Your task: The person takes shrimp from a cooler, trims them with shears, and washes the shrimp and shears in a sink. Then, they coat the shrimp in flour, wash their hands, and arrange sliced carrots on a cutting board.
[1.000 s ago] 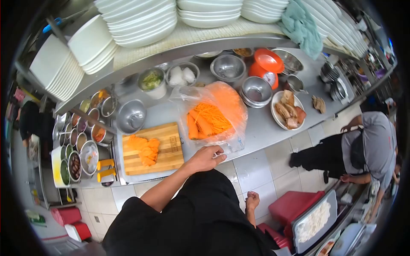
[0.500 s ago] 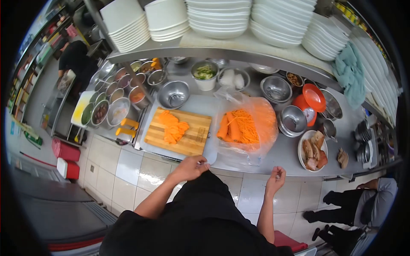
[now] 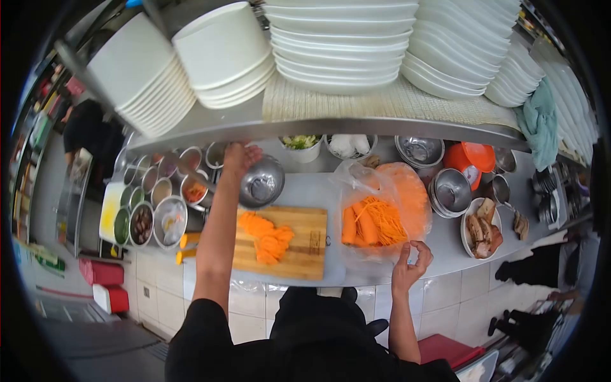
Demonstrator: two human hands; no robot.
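My left hand (image 3: 242,158) reaches over the back of the counter, its fingers stretched out at the far rim of a steel bowl (image 3: 262,184); I see no grip on the bowl. My right hand (image 3: 410,266) hovers at the counter's front edge, fingers loosely curled with a gap at the thumb, holding nothing visible. Beside it lies a clear plastic bag (image 3: 401,219) with shredded carrot (image 3: 380,219) and whole carrots (image 3: 364,226). Orange carrot slices (image 3: 270,240) sit on a wooden cutting board (image 3: 305,254), below my left forearm.
Overhead, a shelf (image 3: 318,130) carries stacked white dishes (image 3: 344,48). Several ingredient tubs (image 3: 170,219) stand left, beside yellow handles (image 3: 189,240). On the right are steel bowls (image 3: 452,191), an orange scale (image 3: 468,162) and a dish of meat (image 3: 482,229). Other people stand at both sides.
My left hand has moved from the front edge to the back of the counter, past the steel bowl. My right hand stays near the front edge. The view has shifted closer to the shelf.
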